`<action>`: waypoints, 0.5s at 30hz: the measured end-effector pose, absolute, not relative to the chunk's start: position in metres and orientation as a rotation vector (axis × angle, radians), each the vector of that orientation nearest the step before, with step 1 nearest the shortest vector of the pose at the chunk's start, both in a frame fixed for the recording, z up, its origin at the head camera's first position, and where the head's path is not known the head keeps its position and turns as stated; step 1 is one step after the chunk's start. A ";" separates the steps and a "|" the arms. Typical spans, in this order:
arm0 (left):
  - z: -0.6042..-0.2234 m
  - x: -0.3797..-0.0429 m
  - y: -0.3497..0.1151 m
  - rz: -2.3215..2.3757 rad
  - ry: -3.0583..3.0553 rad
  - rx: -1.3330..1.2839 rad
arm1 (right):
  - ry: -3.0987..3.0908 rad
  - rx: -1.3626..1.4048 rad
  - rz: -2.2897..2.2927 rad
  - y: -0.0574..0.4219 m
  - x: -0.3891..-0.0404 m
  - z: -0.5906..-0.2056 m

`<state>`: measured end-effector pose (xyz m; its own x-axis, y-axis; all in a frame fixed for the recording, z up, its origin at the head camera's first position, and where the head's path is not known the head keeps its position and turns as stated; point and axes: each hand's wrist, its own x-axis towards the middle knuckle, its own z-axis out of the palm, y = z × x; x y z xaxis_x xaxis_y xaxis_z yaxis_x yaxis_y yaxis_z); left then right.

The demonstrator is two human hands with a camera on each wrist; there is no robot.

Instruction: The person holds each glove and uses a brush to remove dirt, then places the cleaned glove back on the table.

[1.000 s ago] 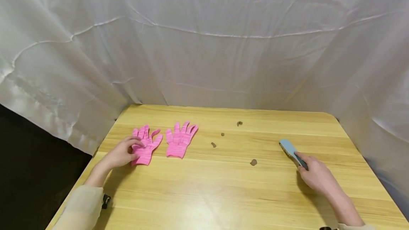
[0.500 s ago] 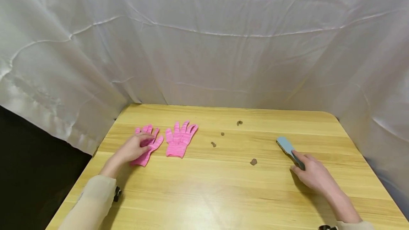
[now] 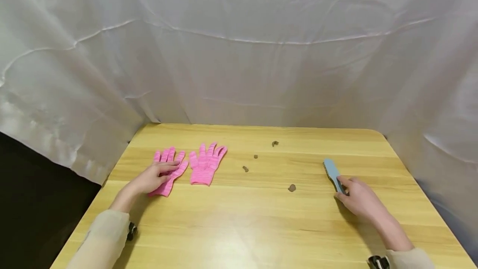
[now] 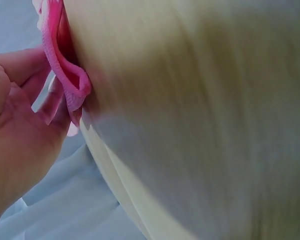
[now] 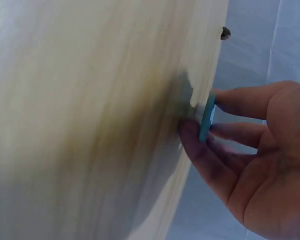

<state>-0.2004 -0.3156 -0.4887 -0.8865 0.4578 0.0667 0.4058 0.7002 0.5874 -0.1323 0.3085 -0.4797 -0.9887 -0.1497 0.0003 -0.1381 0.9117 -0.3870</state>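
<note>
My left hand [image 3: 152, 177] rests on the left pink knitted glove [image 3: 167, 186], with fingers extended across its palm and part of the glove hidden beneath. In the left wrist view the glove's cuff [image 4: 65, 72] gapes beside my thumb and fingers. A matching pink glove [image 3: 203, 169] lies flat just to the right, fingers pointing away. My right hand [image 3: 360, 198] pinches the handle of a light-blue brush [image 3: 332, 171] between thumb and fingers, bristles facing left, low over the table. Its end also shows as a teal edge [image 5: 208, 116] in the right wrist view.
Several small brown clumps lie mid-table, among them a round one [image 3: 292, 188] and a curved one [image 3: 275, 143]. The wooden table [image 3: 239, 223] meets a pale hanging cloth [image 3: 239, 74] at its back and sides. A dark area [image 3: 33, 206] lies beyond the left edge.
My left hand has moved right over the left glove, which has turned and shifted slightly; its fingers look straighter. The brush in my right hand has swung a little and now points more directly away.
</note>
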 end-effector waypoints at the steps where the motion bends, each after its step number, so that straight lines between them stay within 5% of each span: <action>1: -0.489 -0.201 -0.316 0.945 2.820 0.718 | 3.044 -0.236 -0.609 0.307 -0.134 -0.479; 15: -0.485 -0.182 -0.323 0.962 2.845 0.575 | 3.082 -0.290 -0.638 0.278 -0.138 -0.485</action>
<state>-0.1823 -0.3235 -0.4854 -0.9260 0.3755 0.0402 0.3229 0.7320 0.5999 -0.1377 0.2780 -0.4852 -0.9830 -0.1748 0.0560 -0.1826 0.9016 -0.3920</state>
